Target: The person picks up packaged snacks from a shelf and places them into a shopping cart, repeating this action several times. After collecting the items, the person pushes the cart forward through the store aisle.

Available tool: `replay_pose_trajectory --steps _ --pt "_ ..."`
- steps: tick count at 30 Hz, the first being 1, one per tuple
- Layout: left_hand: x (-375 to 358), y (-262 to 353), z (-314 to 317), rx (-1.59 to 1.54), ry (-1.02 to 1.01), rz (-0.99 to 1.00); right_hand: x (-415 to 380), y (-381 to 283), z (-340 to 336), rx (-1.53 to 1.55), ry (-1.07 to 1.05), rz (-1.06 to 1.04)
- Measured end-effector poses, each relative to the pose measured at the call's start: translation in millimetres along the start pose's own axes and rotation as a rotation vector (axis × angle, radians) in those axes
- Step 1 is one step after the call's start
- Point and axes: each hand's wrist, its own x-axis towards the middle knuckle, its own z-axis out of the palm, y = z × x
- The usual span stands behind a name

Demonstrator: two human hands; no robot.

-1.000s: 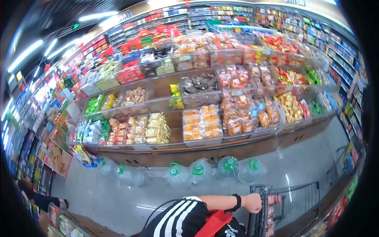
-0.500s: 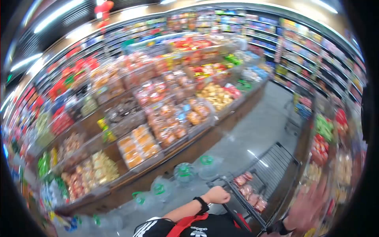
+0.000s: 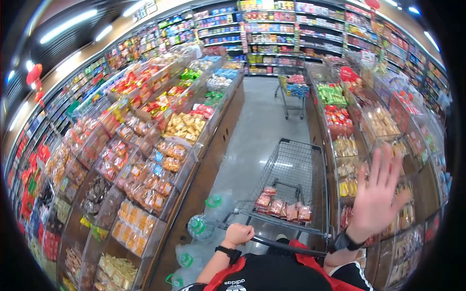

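Turns from slantwise to face cart (image 3: 298, 160) lengthwise, with left hand (image 3: 239, 234) clamped on near handle (image 3: 277, 245) and open right hand (image 3: 378, 206) raised apart

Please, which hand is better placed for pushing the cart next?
Probably the left hand: it is closed on the cart handle, while the right hand is raised, open and off the handle.

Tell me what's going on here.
A person's left hand grips the black handle of a grey wire shopping cart in a store aisle. Their open right hand is raised, holding nothing. Clear packs of reddish-pink food lie in the cart; large clear bottles with green handles stand to its left.
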Motion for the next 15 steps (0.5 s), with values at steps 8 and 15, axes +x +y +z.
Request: replay_pose_trajectory --steps 8,15 --pt "11.5 -4.0 0.2 -0.006 0.037 0.014 0.6 -22.7 6.8 -0.255 0.382 0.052" --pt "5.2 -11.4 13.6 0.011 0.016 0.011 79.6 -23.8 55.3 0.507 0.040 0.008"
